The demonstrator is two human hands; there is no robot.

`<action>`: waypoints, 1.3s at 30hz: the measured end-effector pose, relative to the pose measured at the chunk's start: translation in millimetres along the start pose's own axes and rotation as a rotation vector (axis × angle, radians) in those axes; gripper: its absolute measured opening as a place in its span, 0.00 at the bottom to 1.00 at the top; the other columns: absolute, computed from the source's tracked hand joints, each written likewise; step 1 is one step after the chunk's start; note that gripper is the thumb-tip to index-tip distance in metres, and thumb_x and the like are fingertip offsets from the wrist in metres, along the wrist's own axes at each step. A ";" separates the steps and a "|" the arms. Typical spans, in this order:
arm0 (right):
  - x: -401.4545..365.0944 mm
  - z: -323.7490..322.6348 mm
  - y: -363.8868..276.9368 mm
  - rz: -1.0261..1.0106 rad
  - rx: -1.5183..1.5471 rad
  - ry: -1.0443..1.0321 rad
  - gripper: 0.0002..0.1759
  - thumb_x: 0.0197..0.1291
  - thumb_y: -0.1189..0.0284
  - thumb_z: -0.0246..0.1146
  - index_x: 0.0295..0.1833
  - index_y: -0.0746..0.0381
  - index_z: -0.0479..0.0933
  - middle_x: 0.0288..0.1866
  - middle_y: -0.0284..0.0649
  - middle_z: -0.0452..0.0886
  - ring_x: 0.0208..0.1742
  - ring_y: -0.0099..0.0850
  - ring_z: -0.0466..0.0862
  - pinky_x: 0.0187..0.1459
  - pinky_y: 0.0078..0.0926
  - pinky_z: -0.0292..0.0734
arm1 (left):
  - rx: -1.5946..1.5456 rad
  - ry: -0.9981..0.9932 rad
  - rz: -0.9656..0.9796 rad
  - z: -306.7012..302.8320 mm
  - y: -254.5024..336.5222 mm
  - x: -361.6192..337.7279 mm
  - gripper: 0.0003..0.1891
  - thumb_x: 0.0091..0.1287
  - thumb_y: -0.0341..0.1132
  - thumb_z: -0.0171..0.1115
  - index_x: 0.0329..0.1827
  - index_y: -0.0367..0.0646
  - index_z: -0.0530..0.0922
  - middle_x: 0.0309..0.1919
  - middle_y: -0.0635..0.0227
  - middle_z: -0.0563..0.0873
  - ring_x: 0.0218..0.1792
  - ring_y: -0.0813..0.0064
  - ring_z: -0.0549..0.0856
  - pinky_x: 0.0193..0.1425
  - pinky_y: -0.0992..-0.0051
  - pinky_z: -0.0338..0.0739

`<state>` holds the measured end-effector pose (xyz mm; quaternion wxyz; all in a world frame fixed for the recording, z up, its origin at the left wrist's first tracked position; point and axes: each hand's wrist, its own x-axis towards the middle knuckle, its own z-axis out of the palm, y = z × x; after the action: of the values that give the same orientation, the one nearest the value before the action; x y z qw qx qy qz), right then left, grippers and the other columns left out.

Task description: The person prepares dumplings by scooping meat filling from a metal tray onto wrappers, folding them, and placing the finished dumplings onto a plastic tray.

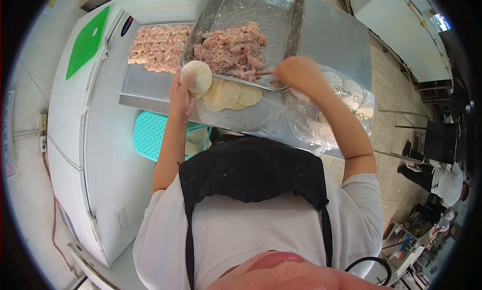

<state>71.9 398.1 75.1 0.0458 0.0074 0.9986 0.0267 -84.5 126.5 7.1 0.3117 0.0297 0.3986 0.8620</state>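
A round white wrapper point(199, 75) rests on my left hand point(182, 93), beside the near left corner of a metal tray point(276, 19). My right hand point(296, 71) is closed around the handle of a thin tool point(266, 72), whose far end touches the pink minced filling point(233, 48) in the tray. The hand is slightly blurred. Several loose wrappers point(231, 95) overlap on the table in front of the tray. Rows of filled pieces point(159, 46) sit on a flat tray at the left.
Plastic bags of wrappers point(351, 96) lie on the table's right side. A turquoise perforated stool point(149, 134) stands below the table's near edge. White freezers point(108, 139) are at the left. Another person point(444, 183) sits at the far right near a black chair point(442, 142).
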 end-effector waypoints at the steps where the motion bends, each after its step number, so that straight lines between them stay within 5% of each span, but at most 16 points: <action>1: 4.1 -13.3 7.8 0.062 0.002 -0.097 0.09 0.54 0.69 0.60 0.31 0.61 0.84 0.30 0.48 0.85 0.34 0.43 0.87 0.33 0.42 0.81 | 0.173 -0.008 0.060 -0.2 4.5 3.1 0.16 0.72 0.33 0.55 0.59 0.35 0.74 0.51 0.62 0.82 0.53 0.69 0.82 0.59 0.68 0.78; 2: 11.4 -6.1 7.0 0.064 -0.003 -0.102 0.09 0.54 0.69 0.60 0.31 0.61 0.84 0.30 0.48 0.85 0.34 0.43 0.87 0.33 0.42 0.81 | 0.344 -0.017 0.122 0.0 9.0 6.6 0.16 0.73 0.34 0.54 0.60 0.35 0.73 0.52 0.62 0.82 0.53 0.67 0.82 0.60 0.67 0.78; 5: 21.9 24.0 -11.4 0.042 -0.047 -0.081 0.12 0.58 0.67 0.59 0.29 0.61 0.83 0.28 0.48 0.84 0.34 0.44 0.86 0.36 0.42 0.81 | 0.165 -0.004 0.138 2.4 27.7 17.4 0.19 0.73 0.35 0.54 0.61 0.33 0.71 0.56 0.58 0.80 0.57 0.63 0.81 0.62 0.62 0.78; 8: 14.6 30.9 -43.3 0.118 0.263 0.073 0.17 0.63 0.62 0.58 0.31 0.62 0.84 0.28 0.49 0.83 0.35 0.45 0.85 0.37 0.42 0.79 | 0.018 0.059 0.169 -11.1 36.7 30.7 0.19 0.72 0.33 0.54 0.62 0.32 0.70 0.57 0.56 0.79 0.58 0.62 0.80 0.62 0.62 0.78; 11: 13.1 33.1 -36.9 0.163 0.645 0.093 0.22 0.69 0.56 0.55 0.34 0.61 0.84 0.19 0.44 0.78 0.22 0.38 0.80 0.28 0.36 0.72 | 0.112 0.071 0.126 -13.0 33.2 44.8 0.18 0.73 0.33 0.54 0.61 0.31 0.70 0.57 0.57 0.80 0.57 0.64 0.80 0.64 0.65 0.76; 13: 18.0 22.9 -44.9 0.431 0.961 0.093 0.21 0.70 0.56 0.56 0.41 0.64 0.84 0.16 0.33 0.72 0.19 0.24 0.72 0.25 0.26 0.66 | 0.060 -0.008 0.064 -6.2 24.5 58.8 0.19 0.73 0.34 0.52 0.62 0.31 0.70 0.58 0.55 0.79 0.58 0.63 0.79 0.65 0.63 0.74; 16: 35.3 -6.4 -64.7 0.496 1.320 0.242 0.21 0.71 0.58 0.56 0.46 0.66 0.83 0.19 0.26 0.68 0.21 0.15 0.66 0.23 0.18 0.61 | -0.096 -0.103 -0.084 25.8 14.9 75.1 0.20 0.75 0.37 0.48 0.63 0.31 0.68 0.60 0.52 0.77 0.62 0.59 0.77 0.68 0.58 0.72; 19: 58.9 -0.2 -85.5 0.462 1.656 0.356 0.20 0.70 0.58 0.57 0.52 0.62 0.81 0.20 0.31 0.70 0.25 0.18 0.69 0.28 0.18 0.66 | -0.316 -0.190 -0.169 78.7 37.3 73.7 0.23 0.77 0.44 0.43 0.62 0.32 0.69 0.58 0.52 0.77 0.60 0.59 0.77 0.68 0.58 0.70; 23: 58.6 14.3 -89.8 0.469 1.155 0.310 0.20 0.71 0.60 0.56 0.54 0.66 0.79 0.22 0.32 0.74 0.23 0.24 0.74 0.27 0.24 0.69 | -0.536 -0.343 -0.228 52.7 33.6 113.7 0.30 0.75 0.59 0.40 0.55 0.36 0.73 0.49 0.57 0.79 0.50 0.64 0.79 0.61 0.60 0.73; 25: 39.7 -1.8 -81.1 0.288 0.513 0.307 0.18 0.69 0.63 0.56 0.56 0.63 0.78 0.32 0.44 0.82 0.29 0.44 0.81 0.34 0.37 0.75 | -0.440 -0.226 -0.220 38.0 24.6 121.4 0.31 0.73 0.61 0.42 0.53 0.38 0.74 0.45 0.59 0.80 0.47 0.64 0.79 0.58 0.60 0.73; 28: 34.4 -25.7 -99.7 0.386 0.461 0.390 0.17 0.67 0.64 0.57 0.57 0.60 0.77 0.43 0.50 0.82 0.36 0.55 0.80 0.41 0.46 0.75 | -0.319 -0.111 -0.274 42.1 23.8 116.4 0.32 0.70 0.64 0.45 0.50 0.39 0.75 0.38 0.60 0.80 0.41 0.64 0.80 0.52 0.58 0.75; 32: 37.4 -20.3 -87.8 0.292 0.382 0.338 0.16 0.68 0.64 0.56 0.56 0.60 0.77 0.37 0.48 0.80 0.37 0.52 0.81 0.40 0.44 0.76 | -0.222 -0.055 -0.284 63.5 29.6 105.1 0.36 0.68 0.66 0.48 0.50 0.35 0.75 0.41 0.54 0.81 0.44 0.57 0.80 0.54 0.52 0.73; 34: 29.3 -77.4 -91.5 0.403 0.155 0.059 0.16 0.68 0.64 0.55 0.55 0.60 0.76 0.33 0.48 0.78 0.38 0.51 0.81 0.42 0.45 0.77 | -0.228 -0.076 -0.281 63.2 28.4 107.1 0.35 0.67 0.65 0.51 0.51 0.35 0.75 0.41 0.54 0.81 0.43 0.57 0.80 0.54 0.54 0.74; 39: 31.3 -39.2 -76.8 0.198 0.301 0.410 0.15 0.69 0.64 0.55 0.52 0.62 0.77 0.31 0.46 0.78 0.35 0.47 0.82 0.36 0.43 0.77 | -0.575 -0.265 -0.415 54.5 16.8 121.7 0.29 0.67 0.59 0.57 0.47 0.37 0.77 0.30 0.58 0.81 0.34 0.63 0.81 0.44 0.64 0.79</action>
<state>36.1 319.9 107.0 -0.1617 0.1063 0.9741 -0.1167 -174.6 223.1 32.0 0.5240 -0.0291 0.0940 0.8460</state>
